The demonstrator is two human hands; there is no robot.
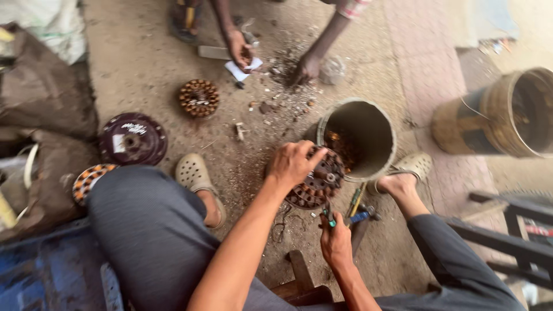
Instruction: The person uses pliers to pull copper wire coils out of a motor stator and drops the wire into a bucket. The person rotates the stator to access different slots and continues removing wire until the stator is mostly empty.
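My left hand (292,163) grips a round motor stator core (317,179) with copper windings, holding it tilted just above the dirt floor between my feet. My right hand (336,241) is closed on the green-handled tool (329,217), whose tip points at the stator's lower edge. A blue-handled tool (360,216) and a yellow-handled tool (355,201) lie on the ground beside it. A grey bucket (385,124) stands right behind the stator, with copper scraps inside.
Another person's two hands (239,50) work at the top among debris and a white paper. A wound stator (199,98), a dark red round cover (133,139) and another stator (87,181) lie left. A yellow bucket (507,115) lies right, a metal frame (507,236) lower right.
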